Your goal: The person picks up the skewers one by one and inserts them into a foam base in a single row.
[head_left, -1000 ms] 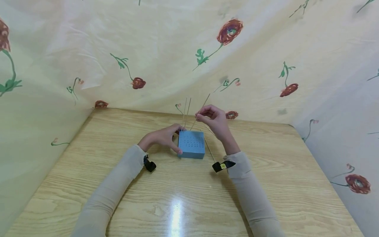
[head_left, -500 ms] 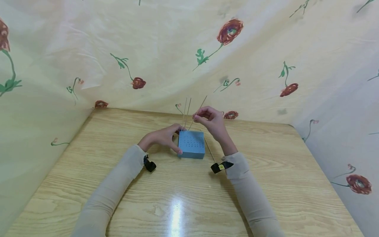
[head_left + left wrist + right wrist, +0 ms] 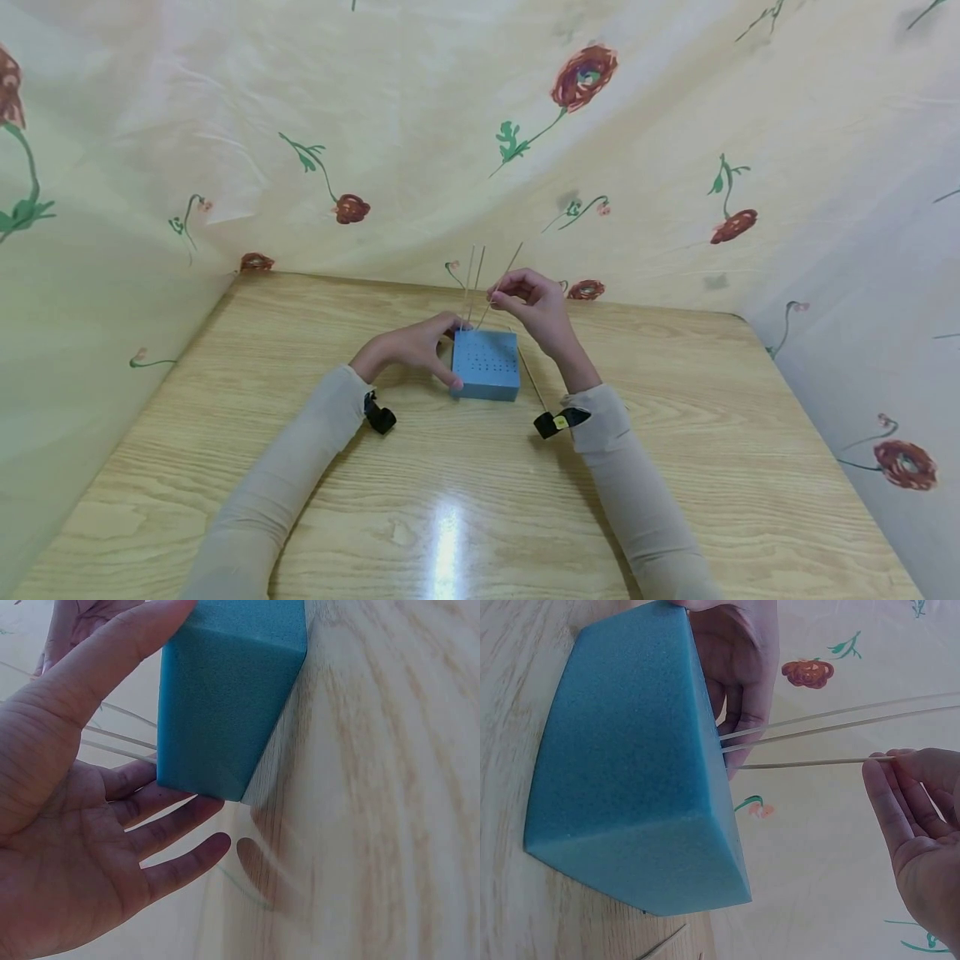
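Note:
A blue foam block (image 3: 486, 367) with rows of small holes in its top sits on the table. My left hand (image 3: 412, 346) holds its left side, the thumb at the near corner and fingers around the far corner, as the left wrist view (image 3: 82, 825) also shows. Two thin wooden sticks (image 3: 477, 275) stand in the block's far left part. My right hand (image 3: 543, 312) pinches a third stick (image 3: 512, 262) between thumb and fingertips. That stick leans right, its lower end at the block's far edge; in the right wrist view its end (image 3: 780, 764) meets the holed face.
Another stick (image 3: 532, 379) lies on the wooden table (image 3: 390, 517), right of the block and running toward the right wrist camera (image 3: 551, 425). Behind the table hangs a flowered cloth (image 3: 420, 150).
My right hand has shifted slightly left with its stick, whose lower end now meets the block farther left. Over the last half second it barely moves. The left hand and block stay put.

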A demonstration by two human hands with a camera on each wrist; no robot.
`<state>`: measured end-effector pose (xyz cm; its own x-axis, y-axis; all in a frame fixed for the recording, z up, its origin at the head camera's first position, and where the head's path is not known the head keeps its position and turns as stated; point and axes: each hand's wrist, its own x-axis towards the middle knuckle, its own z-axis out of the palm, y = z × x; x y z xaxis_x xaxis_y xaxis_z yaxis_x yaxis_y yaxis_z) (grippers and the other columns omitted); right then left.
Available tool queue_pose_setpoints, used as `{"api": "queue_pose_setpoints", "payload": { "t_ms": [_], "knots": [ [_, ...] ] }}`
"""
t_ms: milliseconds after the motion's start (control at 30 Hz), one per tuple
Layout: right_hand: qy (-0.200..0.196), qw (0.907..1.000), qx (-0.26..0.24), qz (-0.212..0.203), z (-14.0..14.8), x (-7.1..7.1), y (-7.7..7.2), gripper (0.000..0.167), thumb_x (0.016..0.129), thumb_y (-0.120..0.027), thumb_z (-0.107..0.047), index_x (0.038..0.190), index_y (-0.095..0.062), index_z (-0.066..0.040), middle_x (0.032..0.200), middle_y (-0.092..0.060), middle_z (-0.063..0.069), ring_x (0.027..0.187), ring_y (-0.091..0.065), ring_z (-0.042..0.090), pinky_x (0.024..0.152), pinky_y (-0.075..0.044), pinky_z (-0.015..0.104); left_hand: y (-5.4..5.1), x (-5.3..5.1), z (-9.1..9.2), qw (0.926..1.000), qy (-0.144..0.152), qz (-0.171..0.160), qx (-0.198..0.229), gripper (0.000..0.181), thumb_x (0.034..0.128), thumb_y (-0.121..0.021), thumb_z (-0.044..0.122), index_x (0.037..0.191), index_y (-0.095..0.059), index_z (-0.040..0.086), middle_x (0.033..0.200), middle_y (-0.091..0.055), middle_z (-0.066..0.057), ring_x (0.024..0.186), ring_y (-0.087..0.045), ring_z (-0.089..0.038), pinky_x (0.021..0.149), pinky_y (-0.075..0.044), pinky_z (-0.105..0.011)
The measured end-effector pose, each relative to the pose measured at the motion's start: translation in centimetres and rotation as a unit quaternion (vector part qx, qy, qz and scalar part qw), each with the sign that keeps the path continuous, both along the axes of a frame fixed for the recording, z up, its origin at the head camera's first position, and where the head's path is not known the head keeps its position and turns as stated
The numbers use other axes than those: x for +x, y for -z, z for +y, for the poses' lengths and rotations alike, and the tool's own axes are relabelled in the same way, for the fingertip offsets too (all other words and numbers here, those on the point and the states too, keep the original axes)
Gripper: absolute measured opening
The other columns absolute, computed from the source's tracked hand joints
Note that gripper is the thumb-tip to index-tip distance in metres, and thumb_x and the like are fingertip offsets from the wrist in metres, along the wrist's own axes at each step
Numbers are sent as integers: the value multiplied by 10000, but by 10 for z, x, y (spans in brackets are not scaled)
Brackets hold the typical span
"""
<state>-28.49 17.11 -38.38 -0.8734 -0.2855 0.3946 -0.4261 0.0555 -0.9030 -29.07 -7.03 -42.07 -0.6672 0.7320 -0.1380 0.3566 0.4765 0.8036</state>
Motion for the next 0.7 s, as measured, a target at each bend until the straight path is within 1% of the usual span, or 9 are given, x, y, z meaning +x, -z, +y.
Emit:
{"api": "queue_pose_setpoints", "payload": {
  "t_ms": [167, 433, 567, 700],
  "knots": [
    [13, 10000, 18, 2, 0, -1, 0, 181, 954, -675, 14, 1069, -607, 137, 1045, -697, 224, 917, -704, 128, 835, -611, 289, 1, -1, 0, 10000, -1, 20, -29, 1010, 745, -931, 303, 1525, -341, 51, 1514, -394, -123, 1410, -403, -314, 1195, -350, -479],
    [28, 10000, 31, 11, -2, 0, 0, 177, 955, -674, 13, 1072, -609, 128, 1033, -704, 180, 920, -702, 125, 838, -610, 289, 0, -1, 0, 10000, -11, 17, -49, 1012, 744, -932, 299, 1525, -337, 55, 1519, -388, -120, 1411, -403, -312, 1193, -353, -475],
    [9, 10000, 61, 49, -2, 0, -1, 170, 957, -670, 13, 1071, -613, 126, 1044, -689, 234, 918, -701, 142, 837, -612, 297, 0, 0, 0, 10000, -5, -13, -25, 1013, 747, -930, 302, 1527, -334, 55, 1521, -382, -125, 1411, -399, -320, 1186, -358, -489],
    [-5, 9999, 118, 95, -3, 2, -2, 171, 958, -667, 16, 1079, -619, 127, 1072, -663, 315, 936, -699, 249, 836, -613, 302, 0, -1, 0, 10000, 19, 1, 13, 1008, 746, -931, 294, 1523, -339, 45, 1513, -386, -130, 1407, -400, -323, 1182, -359, -491]
  ]
}}
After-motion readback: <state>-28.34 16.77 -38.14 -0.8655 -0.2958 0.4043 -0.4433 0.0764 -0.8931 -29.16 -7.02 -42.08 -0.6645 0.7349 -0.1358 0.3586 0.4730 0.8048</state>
